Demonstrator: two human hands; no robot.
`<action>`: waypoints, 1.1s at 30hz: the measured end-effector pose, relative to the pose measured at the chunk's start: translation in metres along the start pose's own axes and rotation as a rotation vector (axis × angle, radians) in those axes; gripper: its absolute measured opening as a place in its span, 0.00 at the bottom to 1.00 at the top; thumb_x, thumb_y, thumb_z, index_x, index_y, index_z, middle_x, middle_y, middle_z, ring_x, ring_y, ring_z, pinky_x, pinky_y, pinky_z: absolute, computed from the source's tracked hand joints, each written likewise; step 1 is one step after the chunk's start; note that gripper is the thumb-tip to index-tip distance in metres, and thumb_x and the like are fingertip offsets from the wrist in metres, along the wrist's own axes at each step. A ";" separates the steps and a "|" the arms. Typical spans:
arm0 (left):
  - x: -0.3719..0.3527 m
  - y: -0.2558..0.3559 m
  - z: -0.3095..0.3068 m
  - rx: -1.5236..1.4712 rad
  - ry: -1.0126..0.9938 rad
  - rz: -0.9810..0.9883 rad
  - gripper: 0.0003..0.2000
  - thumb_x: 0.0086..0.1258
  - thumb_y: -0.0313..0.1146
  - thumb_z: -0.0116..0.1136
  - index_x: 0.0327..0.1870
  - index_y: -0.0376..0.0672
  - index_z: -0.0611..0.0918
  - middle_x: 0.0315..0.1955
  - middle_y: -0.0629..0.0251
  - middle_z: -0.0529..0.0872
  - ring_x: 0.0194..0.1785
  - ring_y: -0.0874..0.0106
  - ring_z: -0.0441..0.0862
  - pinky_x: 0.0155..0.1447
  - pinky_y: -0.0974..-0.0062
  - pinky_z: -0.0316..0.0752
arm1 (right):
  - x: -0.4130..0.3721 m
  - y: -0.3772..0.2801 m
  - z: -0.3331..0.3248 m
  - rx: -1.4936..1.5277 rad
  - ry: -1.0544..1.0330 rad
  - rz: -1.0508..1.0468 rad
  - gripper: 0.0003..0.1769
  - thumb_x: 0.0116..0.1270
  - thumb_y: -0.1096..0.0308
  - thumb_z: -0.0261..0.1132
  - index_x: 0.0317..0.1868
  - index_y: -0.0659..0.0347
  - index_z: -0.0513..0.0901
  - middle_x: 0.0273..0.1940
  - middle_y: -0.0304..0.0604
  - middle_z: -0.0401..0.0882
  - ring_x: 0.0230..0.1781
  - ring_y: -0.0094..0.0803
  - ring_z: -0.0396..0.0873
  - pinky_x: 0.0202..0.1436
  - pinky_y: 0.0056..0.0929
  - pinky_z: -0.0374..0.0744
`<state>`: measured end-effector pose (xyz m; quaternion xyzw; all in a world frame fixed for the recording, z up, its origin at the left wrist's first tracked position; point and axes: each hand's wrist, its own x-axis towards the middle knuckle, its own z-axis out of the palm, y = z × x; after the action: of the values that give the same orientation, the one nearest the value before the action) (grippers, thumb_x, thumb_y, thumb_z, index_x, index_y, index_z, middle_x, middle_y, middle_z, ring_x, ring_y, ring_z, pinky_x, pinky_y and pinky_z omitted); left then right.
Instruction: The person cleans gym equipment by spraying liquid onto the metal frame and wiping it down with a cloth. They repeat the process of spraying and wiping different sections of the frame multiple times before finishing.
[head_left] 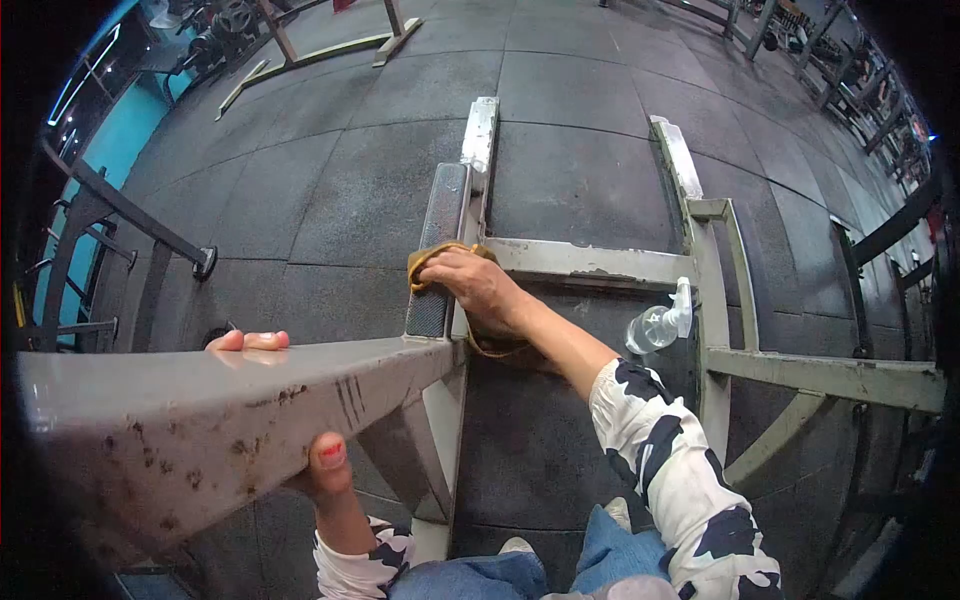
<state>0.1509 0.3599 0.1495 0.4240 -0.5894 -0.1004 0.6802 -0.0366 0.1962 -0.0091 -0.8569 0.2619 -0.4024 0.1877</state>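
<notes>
The grey beam (200, 400) is hiding most of the left hand (325, 470) gripping it, leaving only fingertips (250, 341) and thumb showing, while the right hand (480, 285) is covering much of the yellow cloth (425, 262) beneath it.

Cow-print sleeves (672, 455), blue jeans (470, 578), red nails (332, 456)

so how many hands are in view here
2. The left hand grips the rust-spotted beam at lower left; the right hand presses a yellow cloth on the grey frame at centre. No others show.
</notes>
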 end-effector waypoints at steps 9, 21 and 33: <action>0.000 0.010 -0.005 -0.004 -0.015 -0.139 0.52 0.45 0.57 0.69 0.67 0.35 0.57 0.55 0.52 0.67 0.60 0.57 0.71 0.64 0.59 0.72 | 0.021 0.056 0.002 -0.039 0.119 -0.012 0.17 0.55 0.81 0.63 0.46 0.58 0.80 0.48 0.43 0.81 0.54 0.41 0.77 0.60 0.36 0.75; 0.000 -0.025 -0.089 -0.389 -0.225 -0.374 0.53 0.49 0.66 0.62 0.69 0.38 0.54 0.54 0.52 0.65 0.62 0.58 0.66 0.68 0.57 0.66 | 0.057 0.111 -0.012 -0.076 0.246 0.090 0.12 0.58 0.80 0.61 0.43 0.59 0.81 0.46 0.43 0.83 0.54 0.41 0.78 0.59 0.34 0.76; 0.057 -0.013 -0.073 -0.701 -0.793 -0.256 0.26 0.77 0.42 0.41 0.71 0.39 0.58 0.58 0.38 0.69 0.68 0.47 0.63 0.72 0.49 0.58 | 0.086 0.156 -0.009 -0.180 0.337 0.302 0.13 0.60 0.78 0.56 0.43 0.62 0.83 0.44 0.49 0.83 0.48 0.44 0.81 0.53 0.36 0.79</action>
<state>0.2367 0.3484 0.1852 0.1700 -0.6757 -0.5253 0.4884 -0.0444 0.0199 -0.0359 -0.7420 0.4494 -0.4822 0.1221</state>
